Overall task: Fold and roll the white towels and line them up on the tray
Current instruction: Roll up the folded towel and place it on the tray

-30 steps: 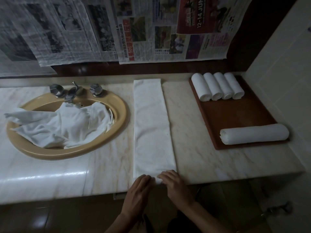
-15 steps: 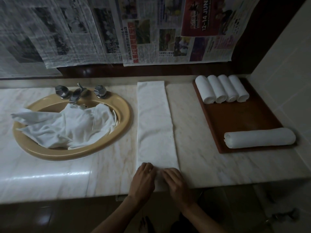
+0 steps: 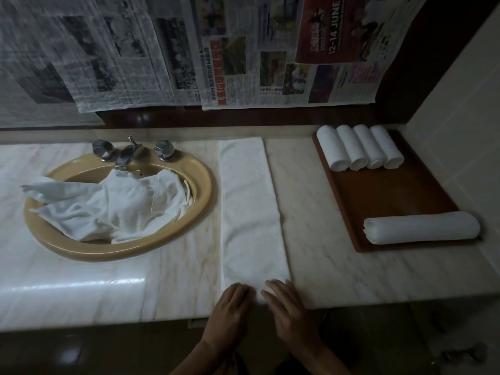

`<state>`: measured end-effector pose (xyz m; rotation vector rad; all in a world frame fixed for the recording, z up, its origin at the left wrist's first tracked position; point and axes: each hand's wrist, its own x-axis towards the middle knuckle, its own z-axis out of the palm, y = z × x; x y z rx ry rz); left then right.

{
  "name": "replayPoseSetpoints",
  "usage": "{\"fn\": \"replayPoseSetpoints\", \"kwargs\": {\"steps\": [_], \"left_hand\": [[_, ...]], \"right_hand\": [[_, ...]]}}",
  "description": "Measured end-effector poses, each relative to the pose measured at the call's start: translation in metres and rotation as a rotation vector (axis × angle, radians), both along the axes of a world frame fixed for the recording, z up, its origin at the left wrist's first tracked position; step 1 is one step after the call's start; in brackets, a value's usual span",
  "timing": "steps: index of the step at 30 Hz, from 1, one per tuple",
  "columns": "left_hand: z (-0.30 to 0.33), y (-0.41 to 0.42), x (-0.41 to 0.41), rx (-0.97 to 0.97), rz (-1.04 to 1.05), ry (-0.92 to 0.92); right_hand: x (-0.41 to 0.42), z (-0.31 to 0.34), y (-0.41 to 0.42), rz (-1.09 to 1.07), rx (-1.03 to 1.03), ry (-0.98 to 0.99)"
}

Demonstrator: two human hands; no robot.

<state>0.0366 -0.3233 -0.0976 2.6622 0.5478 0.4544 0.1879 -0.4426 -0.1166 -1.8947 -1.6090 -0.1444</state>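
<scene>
Leftmost, a heap of crumpled white towels (image 3: pixel 116 207) fills the tan basin (image 3: pixel 201 197) under the chrome faucet (image 3: pixel 127 154), not yet folded. Beside the basin, on the marble counter (image 3: pixel 324 255), the folded towel strip (image 3: pixel 250 207) lies flat, running from the back wall to the near edge. Its near end sits under both hands: the left hand (image 3: pixel 234 312) and right hand (image 3: pixel 288 309) lie side by side, fingers straight and close together, pressing down on the end rather than pinching it; whether a first turn of roll has formed beneath them I cannot tell. Farther right, the wooden tray (image 3: pixel 384 196) holds four small rolled towels (image 3: pixel 359 147) touching in a row at its far end and one long rolled towel (image 3: pixel 420 230) crosswise near its front.

The risk, as I judge it, is a crooked start: if one hand pushes ahead of the other, the roll would cone and drift off line. The end also sits at the counter's lip, so loose pressure could let it slip over the edge or leave the core slack.
</scene>
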Motion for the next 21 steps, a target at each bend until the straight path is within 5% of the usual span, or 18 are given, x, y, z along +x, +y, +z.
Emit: {"fn": "replayPoseSetpoints", "kwargs": {"steps": [7,18,21], "left_hand": [[0.019,0.017,0.012,-0.042,0.010,0.098],[-0.013,-0.007,-0.011,0.038,0.073,-0.028],[-0.010,-0.003,-0.002,0.066,0.084,-0.025]], "right_hand": [[0.005,0.002,0.013,-0.079,0.082,-0.078],[0.018,0.020,0.022,0.013,-0.240,0.117],[0.021,0.021,0.023,0.021,-0.223,0.035]]}}
